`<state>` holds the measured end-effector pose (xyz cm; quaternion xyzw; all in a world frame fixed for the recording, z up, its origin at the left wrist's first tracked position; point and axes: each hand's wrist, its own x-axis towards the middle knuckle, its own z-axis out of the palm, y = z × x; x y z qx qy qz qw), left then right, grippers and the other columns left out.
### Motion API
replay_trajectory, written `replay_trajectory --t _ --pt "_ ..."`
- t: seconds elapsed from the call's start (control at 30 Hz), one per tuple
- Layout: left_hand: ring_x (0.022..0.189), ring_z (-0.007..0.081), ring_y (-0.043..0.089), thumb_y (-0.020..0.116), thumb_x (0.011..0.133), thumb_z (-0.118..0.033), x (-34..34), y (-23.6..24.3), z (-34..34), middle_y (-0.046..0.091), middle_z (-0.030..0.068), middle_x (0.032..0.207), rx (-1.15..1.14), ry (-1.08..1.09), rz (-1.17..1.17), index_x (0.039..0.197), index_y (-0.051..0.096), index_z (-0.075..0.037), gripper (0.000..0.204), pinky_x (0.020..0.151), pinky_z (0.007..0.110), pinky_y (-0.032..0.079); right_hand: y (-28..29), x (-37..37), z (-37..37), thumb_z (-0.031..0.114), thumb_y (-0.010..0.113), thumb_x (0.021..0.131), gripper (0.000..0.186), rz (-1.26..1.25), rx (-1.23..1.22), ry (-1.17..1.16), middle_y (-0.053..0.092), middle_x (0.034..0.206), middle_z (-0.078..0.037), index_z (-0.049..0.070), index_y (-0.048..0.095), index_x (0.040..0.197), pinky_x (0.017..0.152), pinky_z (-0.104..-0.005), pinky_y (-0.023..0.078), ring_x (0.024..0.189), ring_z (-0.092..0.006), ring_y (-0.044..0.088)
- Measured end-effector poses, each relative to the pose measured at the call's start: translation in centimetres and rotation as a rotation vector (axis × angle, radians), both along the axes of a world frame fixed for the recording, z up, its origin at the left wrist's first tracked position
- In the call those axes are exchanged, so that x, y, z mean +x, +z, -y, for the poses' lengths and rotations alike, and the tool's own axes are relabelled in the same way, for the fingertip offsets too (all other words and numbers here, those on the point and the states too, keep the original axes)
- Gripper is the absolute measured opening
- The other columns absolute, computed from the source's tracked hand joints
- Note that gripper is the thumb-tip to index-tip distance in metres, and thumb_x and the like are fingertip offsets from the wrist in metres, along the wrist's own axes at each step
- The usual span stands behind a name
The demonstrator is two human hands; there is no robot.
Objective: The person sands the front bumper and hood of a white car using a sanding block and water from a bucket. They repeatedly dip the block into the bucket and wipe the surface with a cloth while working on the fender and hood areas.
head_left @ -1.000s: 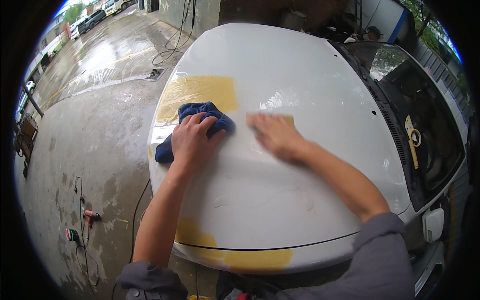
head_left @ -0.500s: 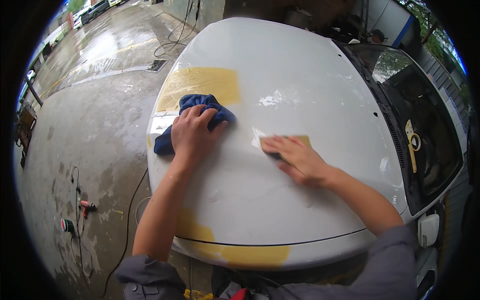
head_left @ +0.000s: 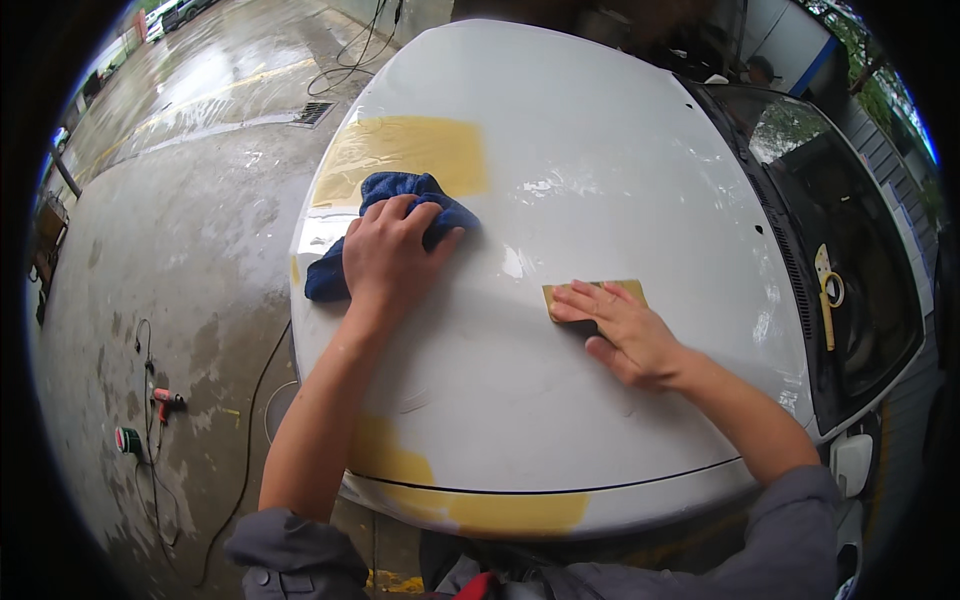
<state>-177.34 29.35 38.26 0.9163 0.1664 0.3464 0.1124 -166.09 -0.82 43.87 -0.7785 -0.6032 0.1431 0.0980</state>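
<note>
Nearest, two grey sleeves come up from the lower edge, pushed back above bare forearms that reach over the front edge of a white car hood [head_left: 600, 180]. A yellowish primer patch [head_left: 490, 508] runs along that near edge, just above the hood's seam line. Further in, the right hand [head_left: 625, 335] lies flat on the paint with fingers spread and pressed onto a small yellow sanding block [head_left: 600, 293], whose far edge shows beyond the fingertips; the palm and thumb rest on the hood just beside it. To its left and a little further out, the left hand [head_left: 388, 255] is curled over a dark blue microfibre cloth [head_left: 405, 190], fingers gripping the bunched fabric and pressing it against the panel, with one tail of the cloth trailing toward the hood's left edge. Just beyond the cloth, touching its far side, sits a larger rectangular yellowish patch [head_left: 410, 150] on the hood. Off to the right, the dark windshield [head_left: 850, 260] carries a yellow tool [head_left: 826, 295] lying near the wiper base. Down on the left, the wet concrete floor [head_left: 170, 230] holds a small orange power tool [head_left: 163, 400] with its black cable looping toward the car, and farther out a drain grate [head_left: 313, 112].
</note>
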Motion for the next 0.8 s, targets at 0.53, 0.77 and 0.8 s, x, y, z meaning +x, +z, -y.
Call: replay_trajectory --t 0.53,0.77,0.8 --pt "0.113 0.0292 0.068 0.079 0.085 -0.04 1.5 0.6 0.7 0.073 0.0087 0.12 -0.007 -0.063 0.068 0.11 0.078 -0.015 0.035 0.095 0.043 0.052 -1.3 5.9 -6.1 0.031 0.043 0.109 0.052 0.059 0.122 -0.14 0.034 0.168 -0.01 0.011 0.041 0.157 0.128 -0.0509 0.017 0.157 -0.0321 0.027" --pt "0.124 0.0307 0.063 0.077 0.086 -0.046 -0.2 0.4 -0.6 0.068 0.0109 0.132 -0.035 -0.006 -0.083 0.117 0.076 -0.018 0.042 0.101 0.043 0.049 -0.4 0.0 -0.4 0.029 0.048 0.107 0.054 0.0 -0.001 -0.032 0.037 0.167 -0.011 0.012 0.041 0.158 0.127 -0.0507 0.018 0.156 -0.0328 0.028" --pt "0.125 0.0314 0.062 0.076 0.086 -0.048 0.1 0.3 -0.5 0.067 0.0123 0.134 0.032 0.021 -0.077 0.119 0.075 -0.019 0.044 0.102 0.044 0.048 -0.4 0.6 0.0 0.029 0.049 0.106 0.054 -0.02 -0.018 -0.033 0.037 0.167 -0.012 0.011 0.041 0.158 0.127 -0.0508 0.018 0.156 -0.033 0.028"
